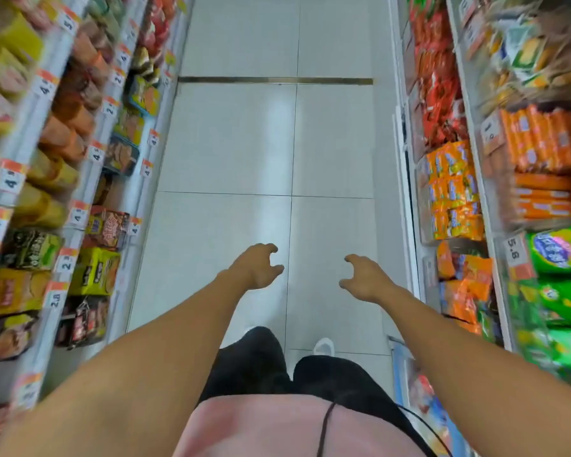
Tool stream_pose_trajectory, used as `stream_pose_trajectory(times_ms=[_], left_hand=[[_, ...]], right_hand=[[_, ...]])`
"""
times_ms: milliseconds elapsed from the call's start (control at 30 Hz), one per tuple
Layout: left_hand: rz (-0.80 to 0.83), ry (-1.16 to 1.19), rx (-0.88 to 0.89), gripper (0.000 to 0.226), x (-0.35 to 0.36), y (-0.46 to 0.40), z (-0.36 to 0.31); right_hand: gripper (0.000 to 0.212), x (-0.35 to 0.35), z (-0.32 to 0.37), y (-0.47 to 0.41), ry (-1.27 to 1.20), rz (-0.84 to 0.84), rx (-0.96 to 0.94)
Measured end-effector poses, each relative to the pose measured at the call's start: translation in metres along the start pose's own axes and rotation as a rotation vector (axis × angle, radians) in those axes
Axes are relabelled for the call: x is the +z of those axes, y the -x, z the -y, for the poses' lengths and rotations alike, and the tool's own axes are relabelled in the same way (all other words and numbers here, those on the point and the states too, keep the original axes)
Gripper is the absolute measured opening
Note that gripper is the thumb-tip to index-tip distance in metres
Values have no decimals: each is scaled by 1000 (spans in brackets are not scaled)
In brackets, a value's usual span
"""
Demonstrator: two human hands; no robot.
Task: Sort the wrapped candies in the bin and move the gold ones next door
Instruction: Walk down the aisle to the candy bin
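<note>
Bare floor (274, 143) aisle runs between packed shelves (475, 166).

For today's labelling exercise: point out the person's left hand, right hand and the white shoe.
left hand (256, 267), head view, back of the hand.
right hand (364, 278), head view, back of the hand.
white shoe (324, 346), head view, toe.

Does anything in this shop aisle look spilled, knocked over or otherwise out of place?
Nothing stands out. The tiled floor shows no spill or dropped goods, and the packets on the left shelves and right shelves sit in their rows. The left hand and right hand hang over the aisle with loosely curled fingers, holding nothing.
</note>
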State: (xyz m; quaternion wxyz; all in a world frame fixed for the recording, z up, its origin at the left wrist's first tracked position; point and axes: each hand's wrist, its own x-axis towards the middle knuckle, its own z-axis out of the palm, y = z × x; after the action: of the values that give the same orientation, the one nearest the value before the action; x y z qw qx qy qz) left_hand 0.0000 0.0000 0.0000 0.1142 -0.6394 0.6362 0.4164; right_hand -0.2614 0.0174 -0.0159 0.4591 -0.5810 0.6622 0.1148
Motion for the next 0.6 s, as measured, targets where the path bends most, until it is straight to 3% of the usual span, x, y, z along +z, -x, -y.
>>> stream_pose_trajectory(times_ms=[133,400,600], left_hand=[[-46,32,6,59,-67,-48,-7],[-267,81,61,57,-294,-244,-7],[-168,85,52,56,-450,-380,-4]], right_hand=[[73,-64,39,-56,-7,-38,-49],[68,-249,190,-249,137,-175,-155],[68,-378,301,-372,145,-152,-110]])
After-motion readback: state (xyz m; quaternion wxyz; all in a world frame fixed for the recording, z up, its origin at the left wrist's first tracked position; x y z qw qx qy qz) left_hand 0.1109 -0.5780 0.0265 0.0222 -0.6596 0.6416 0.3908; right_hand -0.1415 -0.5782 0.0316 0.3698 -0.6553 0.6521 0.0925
